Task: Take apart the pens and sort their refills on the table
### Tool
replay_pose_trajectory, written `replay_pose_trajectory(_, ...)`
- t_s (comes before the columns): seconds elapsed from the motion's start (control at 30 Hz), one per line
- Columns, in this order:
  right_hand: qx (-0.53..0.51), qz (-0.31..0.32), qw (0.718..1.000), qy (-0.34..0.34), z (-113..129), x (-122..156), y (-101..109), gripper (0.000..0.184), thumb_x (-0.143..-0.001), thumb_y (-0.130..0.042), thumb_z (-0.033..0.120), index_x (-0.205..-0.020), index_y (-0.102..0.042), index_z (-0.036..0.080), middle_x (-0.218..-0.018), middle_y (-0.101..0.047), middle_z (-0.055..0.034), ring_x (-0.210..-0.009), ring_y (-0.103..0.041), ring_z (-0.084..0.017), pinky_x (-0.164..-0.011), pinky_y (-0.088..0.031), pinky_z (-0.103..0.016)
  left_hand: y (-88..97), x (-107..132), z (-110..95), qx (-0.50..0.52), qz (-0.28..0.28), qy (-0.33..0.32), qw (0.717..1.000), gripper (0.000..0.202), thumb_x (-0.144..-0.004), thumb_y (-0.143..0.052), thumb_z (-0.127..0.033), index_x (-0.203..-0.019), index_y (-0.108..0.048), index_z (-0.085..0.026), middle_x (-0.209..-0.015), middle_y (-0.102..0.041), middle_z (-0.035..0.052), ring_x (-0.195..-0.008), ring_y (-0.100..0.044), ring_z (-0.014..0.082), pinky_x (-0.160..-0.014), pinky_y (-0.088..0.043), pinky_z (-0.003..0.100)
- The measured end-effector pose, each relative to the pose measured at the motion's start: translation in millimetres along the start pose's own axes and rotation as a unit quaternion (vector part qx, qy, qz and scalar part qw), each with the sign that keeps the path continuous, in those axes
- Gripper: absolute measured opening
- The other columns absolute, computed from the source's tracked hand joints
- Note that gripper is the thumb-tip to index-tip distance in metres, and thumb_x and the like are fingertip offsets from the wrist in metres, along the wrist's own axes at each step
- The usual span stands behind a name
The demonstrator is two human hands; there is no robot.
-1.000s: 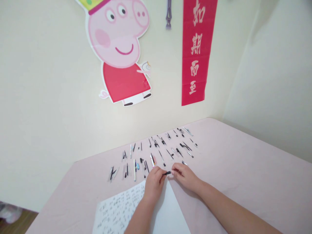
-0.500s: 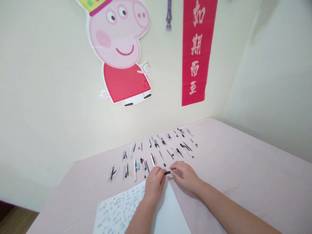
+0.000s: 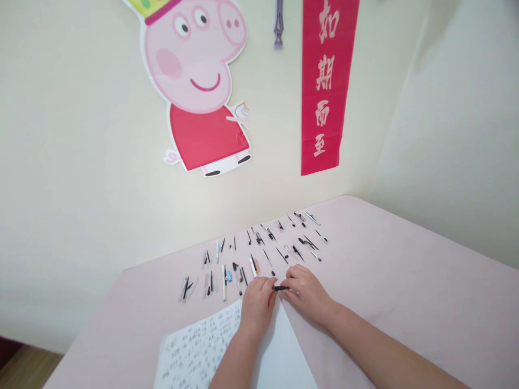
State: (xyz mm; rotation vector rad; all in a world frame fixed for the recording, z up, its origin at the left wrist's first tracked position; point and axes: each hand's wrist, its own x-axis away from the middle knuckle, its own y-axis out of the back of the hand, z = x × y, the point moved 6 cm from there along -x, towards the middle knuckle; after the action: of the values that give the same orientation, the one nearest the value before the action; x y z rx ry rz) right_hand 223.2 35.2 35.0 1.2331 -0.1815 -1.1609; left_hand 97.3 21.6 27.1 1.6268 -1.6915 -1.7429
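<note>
My left hand (image 3: 256, 304) and my right hand (image 3: 308, 292) meet over the pink table (image 3: 389, 292), fingers pinched on the two ends of a small black pen part (image 3: 279, 288) held level between them. Both hands hover just beyond the top edge of a sheet of paper (image 3: 203, 351) covered in handwriting. Right behind the hands lie several pens and loose pen parts (image 3: 259, 248) spread in rows across the table.
A cartoon pig cut-out (image 3: 198, 86) and a red banner with white characters (image 3: 326, 86) hang on the wall behind the table. The table stands in a corner, with a second wall (image 3: 458, 135) at the right. Floor (image 3: 20, 370) shows at the lower left.
My hands have drawn closer together, so less of the black pen part shows between them. The light tip seen at my right fingers half a second ago is hidden.
</note>
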Motion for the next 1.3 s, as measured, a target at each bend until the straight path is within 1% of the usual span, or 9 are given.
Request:
replay_pose_trajectory(0.17, -0.010, -0.008, 1.000, -0.020, -1.2, 0.5, 2.6, 0.010, -0.080, -0.058, 0.021, -0.077, -0.067, 0.019, -0.075, -0.056, -0.0040, -0.076, -0.048, -0.017, -0.071, -0.036, -0.031, 7.2, 0.4, 4.9, 0.021, -0.035, 0.031, 0.999, 0.026, -0.080, -0.052, -0.018, -0.106, -0.055, -0.020, -0.102, -0.059, 0.0072, -0.100, -0.053, 0.0211, -0.088, -0.043, 0.040)
replay_pose_trajectory(0.33, -0.059, -0.047, 0.994, -0.081, -18.2, 0.6, 4.3, 0.016, -0.081, -0.053, 0.024, -0.078, -0.068, 0.019, -0.069, -0.057, -0.0038, -0.072, -0.050, -0.017, -0.068, -0.037, -0.030, 19.6, 5.6, 20.6, 0.035, -0.142, 0.100, 0.984, 0.038, -0.084, -0.047, -0.023, -0.122, -0.043, -0.020, -0.117, -0.050, 0.0110, -0.112, -0.045, 0.0231, -0.095, -0.037, 0.045)
replay_pose_trajectory(0.53, -0.194, -0.119, 0.949, -0.220, -50.7, 6.8, -0.9, 0.020, -0.078, -0.052, 0.033, -0.077, -0.063, 0.016, -0.063, -0.054, -0.0010, -0.059, -0.048, -0.015, -0.057, -0.038, -0.027, 23.0, 10.8, 40.0, 0.115, -0.200, 0.198, 0.953, 0.032, -0.086, -0.043, -0.029, -0.116, -0.045, -0.018, -0.110, -0.053, 0.0115, -0.101, -0.051, 0.0210, -0.086, -0.043, 0.040)
replay_pose_trajectory(0.67, -0.320, -0.115, 0.900, -0.272, -54.5, 7.9, -9.6, 0.020, -0.076, -0.051, 0.037, -0.071, -0.052, 0.018, -0.056, -0.046, 0.0036, -0.053, -0.043, -0.012, -0.049, -0.034, -0.023, 11.2, 12.6, 51.4, 0.234, -0.167, 0.271, 0.919, 0.029, -0.086, -0.040, -0.032, -0.110, -0.047, -0.018, -0.094, -0.058, 0.0062, -0.071, -0.056, 0.0127, -0.066, -0.048, 0.029)
replay_pose_trajectory(0.77, -0.388, -0.083, 0.877, -0.269, -42.7, 3.3, -15.4, 0.019, -0.074, -0.052, 0.036, -0.072, -0.049, 0.018, -0.058, -0.047, 0.0031, -0.055, -0.046, -0.012, -0.051, -0.036, -0.023, -1.2, 13.2, 53.4, 0.327, -0.121, 0.308, 0.885, 0.027, -0.087, -0.036, -0.034, -0.106, -0.046, -0.018, -0.081, -0.057, 0.0011, -0.052, -0.052, 0.0073, -0.050, -0.045, 0.021)
replay_pose_trajectory(0.83, -0.416, -0.056, 0.871, -0.255, -29.9, -1.1, -19.6, 0.015, -0.072, -0.053, 0.032, -0.074, -0.050, 0.017, -0.060, -0.049, 0.0027, -0.057, -0.048, -0.012, -0.052, -0.038, -0.023, -4.7, 13.3, 52.2, 0.346, -0.102, 0.316, 0.878, 0.028, -0.087, -0.034, -0.035, -0.106, -0.046, -0.018, -0.075, -0.057, -0.0007, -0.046, -0.051, 0.0065, -0.046, -0.042, 0.020)
replay_pose_trajectory(0.93, -0.424, -0.003, 0.880, -0.214, -7.7, -7.9, -28.2, 0.008, -0.070, -0.054, 0.024, -0.073, -0.052, 0.017, -0.059, -0.050, 0.0033, -0.056, -0.048, -0.011, -0.054, -0.039, -0.023, -3.8, 12.9, 48.9, 0.317, -0.077, 0.304, 0.895, 0.027, -0.087, -0.032, -0.032, -0.106, -0.047, -0.019, -0.071, -0.058, -0.0018, -0.046, -0.052, 0.0078, -0.048, -0.042, 0.022)
replay_pose_trajectory(1.1, -0.414, 0.069, 0.896, -0.149, 15.6, -12.4, -45.0, 0.007, -0.069, -0.052, 0.015, -0.073, -0.056, 0.014, -0.063, -0.055, 0.0015, -0.058, -0.049, -0.010, -0.056, -0.039, -0.022, -1.7, 9.5, 40.2, 0.206, 0.007, 0.235, 0.950, 0.028, -0.081, -0.035, -0.015, -0.101, -0.054, -0.019, -0.063, -0.059, -0.0023, -0.058, -0.056, 0.0126, -0.061, -0.043, 0.026)
replay_pose_trajectory(1.3, -0.360, 0.104, 0.919, -0.122, 17.2, -7.0, -50.0, 0.015, -0.066, -0.049, 0.009, -0.075, -0.059, 0.015, -0.066, -0.058, 0.0020, -0.056, -0.049, -0.009, -0.055, -0.039, -0.019, -8.5, 11.3, 46.0, 0.215, 0.031, 0.256, 0.942, 0.031, -0.080, -0.032, -0.012, -0.102, -0.053, -0.020, -0.065, -0.058, -0.0029, -0.058, -0.056, 0.0116, -0.061, -0.043, 0.025)
